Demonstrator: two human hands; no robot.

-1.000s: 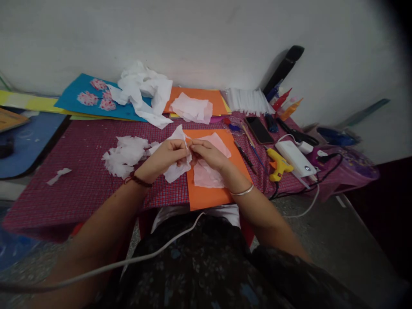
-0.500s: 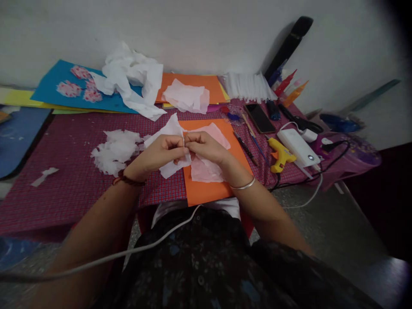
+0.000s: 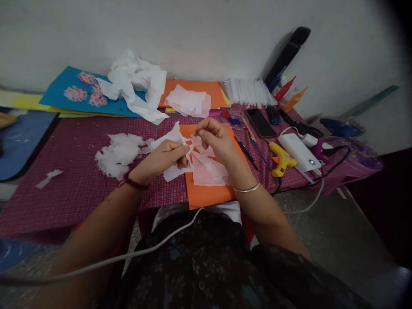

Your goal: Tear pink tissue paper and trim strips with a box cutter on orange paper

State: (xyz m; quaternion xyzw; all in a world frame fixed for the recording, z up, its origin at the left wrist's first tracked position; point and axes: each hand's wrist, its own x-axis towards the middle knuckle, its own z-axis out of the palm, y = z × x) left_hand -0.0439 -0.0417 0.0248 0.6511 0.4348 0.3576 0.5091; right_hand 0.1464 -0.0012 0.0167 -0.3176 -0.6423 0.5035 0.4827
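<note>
The left hand (image 3: 169,155), fingers curled, pinches a thin, white, crumpled tissue-paper piece (image 3: 172,134) at the left edge of the flat orange paper sheet (image 3: 209,197). The right hand (image 3: 215,139) arches above that sheet, fingers bent; whether it grips anything cannot be determined.

Left hand (image 3: 168,156) pinched; right hand (image 3: 219,142) curled

Yellow glue gun (image 3: 281,159) beside a white power bank (image 3: 298,152), dark phone (image 3: 260,123) just beyond them.
</note>
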